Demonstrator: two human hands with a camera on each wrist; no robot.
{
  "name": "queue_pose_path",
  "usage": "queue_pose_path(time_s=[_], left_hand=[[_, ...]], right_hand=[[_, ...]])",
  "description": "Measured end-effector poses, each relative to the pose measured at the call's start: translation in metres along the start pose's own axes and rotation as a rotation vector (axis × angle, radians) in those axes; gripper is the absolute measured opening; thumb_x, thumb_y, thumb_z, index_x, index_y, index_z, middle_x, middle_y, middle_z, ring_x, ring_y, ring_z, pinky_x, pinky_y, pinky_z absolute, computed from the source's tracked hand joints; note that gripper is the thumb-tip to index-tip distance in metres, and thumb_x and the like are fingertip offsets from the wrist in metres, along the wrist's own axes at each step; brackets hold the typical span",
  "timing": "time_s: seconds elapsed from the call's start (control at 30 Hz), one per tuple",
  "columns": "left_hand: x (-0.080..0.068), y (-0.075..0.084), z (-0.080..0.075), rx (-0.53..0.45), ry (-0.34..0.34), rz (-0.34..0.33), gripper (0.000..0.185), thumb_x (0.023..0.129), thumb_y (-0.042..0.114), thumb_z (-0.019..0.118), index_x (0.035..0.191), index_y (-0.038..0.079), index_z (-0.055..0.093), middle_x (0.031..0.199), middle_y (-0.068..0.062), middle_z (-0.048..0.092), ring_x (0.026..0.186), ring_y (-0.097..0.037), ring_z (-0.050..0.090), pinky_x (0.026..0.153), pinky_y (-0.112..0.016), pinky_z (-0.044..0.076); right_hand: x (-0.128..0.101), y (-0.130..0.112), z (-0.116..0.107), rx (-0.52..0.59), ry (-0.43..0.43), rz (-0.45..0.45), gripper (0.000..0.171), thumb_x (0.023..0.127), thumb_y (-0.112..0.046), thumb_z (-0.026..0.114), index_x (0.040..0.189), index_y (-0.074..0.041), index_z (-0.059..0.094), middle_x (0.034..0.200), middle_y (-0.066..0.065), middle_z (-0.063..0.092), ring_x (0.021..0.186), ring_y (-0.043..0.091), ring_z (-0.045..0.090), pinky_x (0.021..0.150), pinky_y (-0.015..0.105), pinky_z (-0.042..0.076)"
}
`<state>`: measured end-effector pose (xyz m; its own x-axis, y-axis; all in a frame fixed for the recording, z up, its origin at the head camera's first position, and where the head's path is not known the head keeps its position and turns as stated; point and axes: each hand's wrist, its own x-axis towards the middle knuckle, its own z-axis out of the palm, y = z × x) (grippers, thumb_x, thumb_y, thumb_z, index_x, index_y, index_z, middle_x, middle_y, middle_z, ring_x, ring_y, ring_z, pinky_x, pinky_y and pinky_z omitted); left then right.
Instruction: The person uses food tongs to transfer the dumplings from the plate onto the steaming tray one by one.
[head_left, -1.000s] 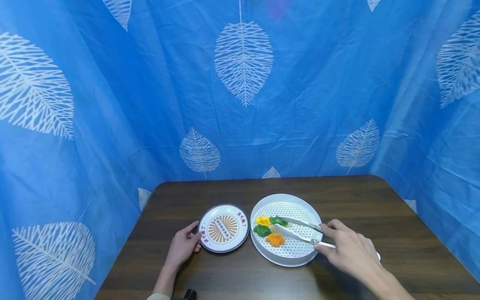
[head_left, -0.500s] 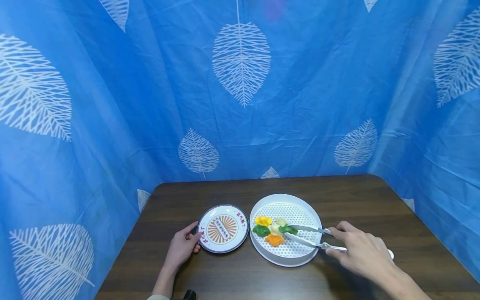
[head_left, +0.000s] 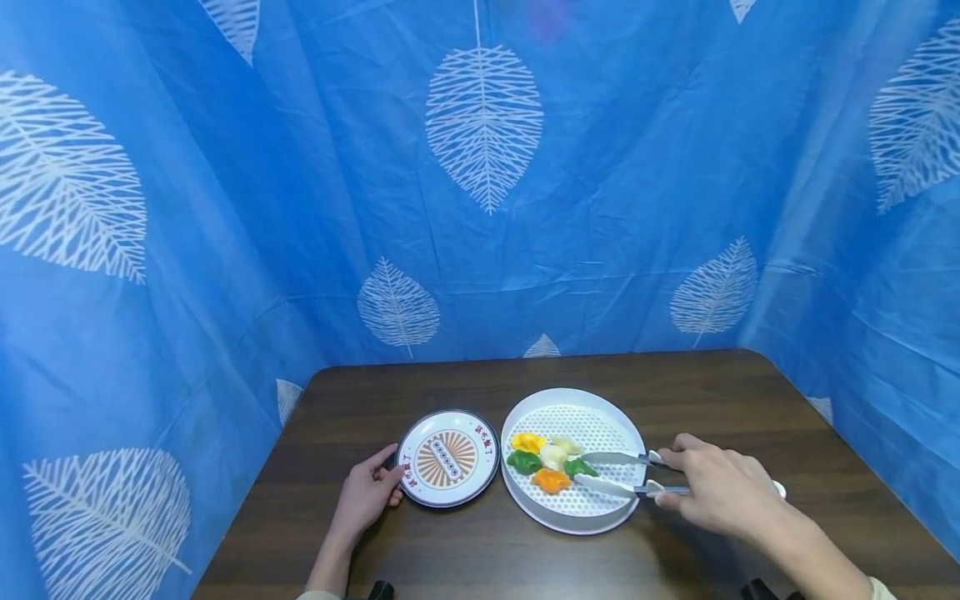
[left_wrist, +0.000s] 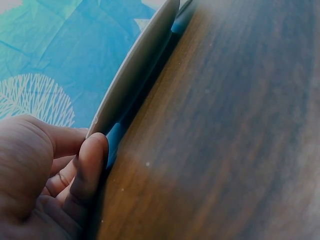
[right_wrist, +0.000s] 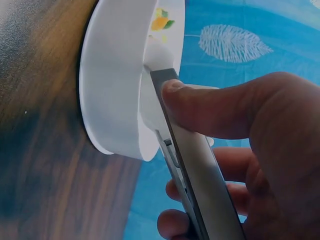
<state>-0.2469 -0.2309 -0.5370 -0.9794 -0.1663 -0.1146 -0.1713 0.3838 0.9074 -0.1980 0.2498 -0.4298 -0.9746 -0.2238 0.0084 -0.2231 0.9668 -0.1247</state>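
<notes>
My left hand (head_left: 365, 493) pinches the left rim of a white plate (head_left: 480, 467) with a dark edge and an orange sunburst print. In the left wrist view, thumb and finger meet at the plate's edge (left_wrist: 132, 75). My right hand (head_left: 723, 490) grips metal tongs (head_left: 611, 487) with white tips, reaching over the rim of a round white perforated steamer tray (head_left: 566, 522). The tips are spread beside a green dumpling-shaped piece (head_left: 577, 468). Yellow (head_left: 528, 442), orange (head_left: 551, 481), another green (head_left: 523, 462) and pale pieces (head_left: 553, 457) lie clustered left of it.
Plate and tray stand side by side on a dark wooden table (head_left: 420, 550). A blue curtain (head_left: 600, 208) with white leaf prints hangs behind and at both sides. The tray's raised wall (right_wrist: 112, 80) shows close up in the right wrist view.
The tongs moved right and slightly nearer, and one green piece shifted the same way within the tray. Their tips spread apart, uncovering pale pieces. My left hand and the plate stayed put.
</notes>
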Motion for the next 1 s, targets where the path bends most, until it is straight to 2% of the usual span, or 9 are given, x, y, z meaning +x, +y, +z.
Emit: queue_pose_path(time_s=[0.13, 0.4, 0.57, 0.7, 0.8, 1.0], left_hand=[[0.001, -0.001, 0.001, 0.004, -0.011, -0.001, 0.052, 0.1, 0.013, 0.066, 0.15, 0.006, 0.052, 0.074, -0.005, 0.059, 0.063, -0.016, 0.066, 0.056, -0.024, 0.059], [0.0, 0.0, 0.001, 0.011, -0.008, -0.008, 0.053, 0.1, 0.012, 0.066, 0.151, 0.005, 0.051, 0.074, -0.005, 0.057, 0.063, -0.016, 0.066, 0.056, -0.024, 0.058], [-0.001, 0.001, -0.001, 0.024, 0.0, -0.019, 0.053, 0.1, 0.013, 0.066, 0.151, 0.005, 0.051, 0.074, -0.005, 0.058, 0.062, -0.015, 0.065, 0.056, -0.024, 0.058], [-0.001, 0.0, -0.002, 0.023, 0.0, -0.02, 0.053, 0.1, 0.014, 0.066, 0.151, 0.006, 0.052, 0.075, -0.005, 0.058, 0.063, -0.015, 0.065, 0.056, -0.024, 0.058], [-0.001, -0.001, -0.002, 0.018, -0.006, -0.02, 0.053, 0.1, 0.014, 0.065, 0.151, 0.006, 0.052, 0.074, -0.005, 0.059, 0.064, -0.015, 0.065, 0.057, -0.024, 0.058], [0.0, -0.001, -0.001, 0.015, -0.013, -0.018, 0.053, 0.101, 0.015, 0.066, 0.151, 0.007, 0.051, 0.074, -0.005, 0.059, 0.064, -0.016, 0.066, 0.057, -0.024, 0.058]], right_hand=[[-0.002, 0.003, 0.001, 0.011, -0.015, 0.021, 0.066, 0.076, -0.05, 0.085, 0.129, -0.013, 0.073, 0.113, 0.001, 0.064, 0.064, 0.013, 0.046, 0.049, 0.031, 0.036], [-0.013, 0.0, 0.008, 0.094, 0.08, 0.051, 0.072, 0.078, -0.055, 0.083, 0.133, -0.011, 0.07, 0.121, 0.005, 0.066, 0.069, 0.015, 0.056, 0.05, 0.035, 0.042], [-0.017, -0.025, 0.018, 0.201, 0.09, 0.083, 0.075, 0.08, -0.056, 0.082, 0.134, -0.006, 0.069, 0.118, 0.006, 0.066, 0.078, 0.015, 0.058, 0.06, 0.04, 0.052], [-0.018, -0.052, 0.032, 0.271, 0.151, 0.064, 0.069, 0.08, -0.053, 0.083, 0.131, -0.008, 0.071, 0.114, 0.003, 0.066, 0.085, 0.013, 0.058, 0.069, 0.037, 0.054], [-0.018, -0.071, 0.042, 0.304, 0.159, 0.052, 0.066, 0.08, -0.053, 0.084, 0.129, -0.01, 0.072, 0.113, -0.001, 0.065, 0.083, 0.009, 0.054, 0.066, 0.029, 0.049], [-0.015, -0.107, 0.056, 0.356, 0.15, 0.05, 0.066, 0.078, -0.051, 0.085, 0.126, -0.009, 0.072, 0.113, -0.001, 0.067, 0.086, 0.008, 0.057, 0.073, 0.031, 0.054]])
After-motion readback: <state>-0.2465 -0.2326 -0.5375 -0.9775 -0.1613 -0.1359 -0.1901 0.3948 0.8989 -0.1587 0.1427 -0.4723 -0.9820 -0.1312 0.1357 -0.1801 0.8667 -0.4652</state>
